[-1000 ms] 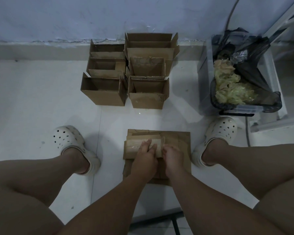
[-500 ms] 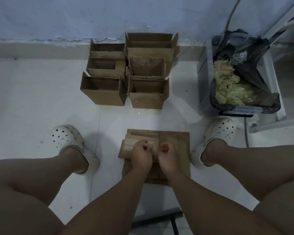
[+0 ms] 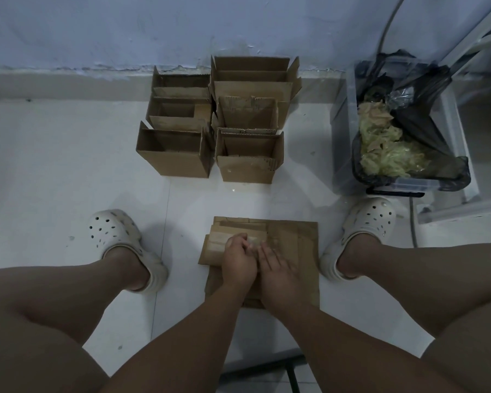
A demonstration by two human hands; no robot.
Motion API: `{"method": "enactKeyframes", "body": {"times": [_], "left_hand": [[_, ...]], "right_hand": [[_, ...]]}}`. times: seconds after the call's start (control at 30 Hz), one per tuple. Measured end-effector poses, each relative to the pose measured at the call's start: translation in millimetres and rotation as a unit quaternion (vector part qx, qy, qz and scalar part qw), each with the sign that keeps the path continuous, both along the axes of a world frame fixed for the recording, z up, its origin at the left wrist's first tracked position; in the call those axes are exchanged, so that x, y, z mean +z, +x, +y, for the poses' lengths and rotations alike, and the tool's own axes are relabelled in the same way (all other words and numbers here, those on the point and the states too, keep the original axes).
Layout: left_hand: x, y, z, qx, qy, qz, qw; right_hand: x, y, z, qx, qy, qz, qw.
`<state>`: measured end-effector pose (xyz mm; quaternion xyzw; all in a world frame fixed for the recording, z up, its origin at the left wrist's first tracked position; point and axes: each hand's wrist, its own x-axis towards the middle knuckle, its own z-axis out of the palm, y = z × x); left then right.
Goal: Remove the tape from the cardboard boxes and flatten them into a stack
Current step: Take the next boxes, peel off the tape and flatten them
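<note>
Left hand (image 3: pixel 238 263): grip curled on taped box (image 3: pixel 224 246). Right hand (image 3: pixel 279 269): fingers flat, pressing stack (image 3: pixel 302 236) beneath grip. Risk: tape (image 3: pixel 217 239) likely tears short; box slides.

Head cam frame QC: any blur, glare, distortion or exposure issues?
Head view: underexposed with a bluish cast. The right hand has motion-smeared fingers over the flattened brown cardboard stack, and the left hand is sharper. There is a small glint on the white floor tile. Wide-angle bowing shows along the grey wall base strip. The open brown cardboard boxes are legible.
</note>
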<state>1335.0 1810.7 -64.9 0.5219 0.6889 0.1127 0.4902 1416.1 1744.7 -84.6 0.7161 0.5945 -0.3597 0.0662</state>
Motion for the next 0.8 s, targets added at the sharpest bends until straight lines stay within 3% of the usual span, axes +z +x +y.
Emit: {"method": "enactKeyframes", "body": {"times": [0.23, 0.37, 0.53, 0.8], "left_hand": [[-5, -2, 1, -0.002, 0.003, -0.013, 1.0], [-8, -4, 2, 0.025, 0.003, -0.033, 0.999], [-13, -8, 3, 0.02, -0.001, -0.049, 0.999], [-14, -10, -1, 0.008, 0.008, -0.041, 0.999]], "right_hand": [[4, -1, -6, -0.011, -0.017, 0.028, 0.999], [6, 5, -4, -0.073, -0.042, 0.022, 0.996], [7, 8, 3, -0.026, 0.018, -0.012, 0.999], [4, -2, 0, 0.024, -0.032, -0.044, 0.998]]}}
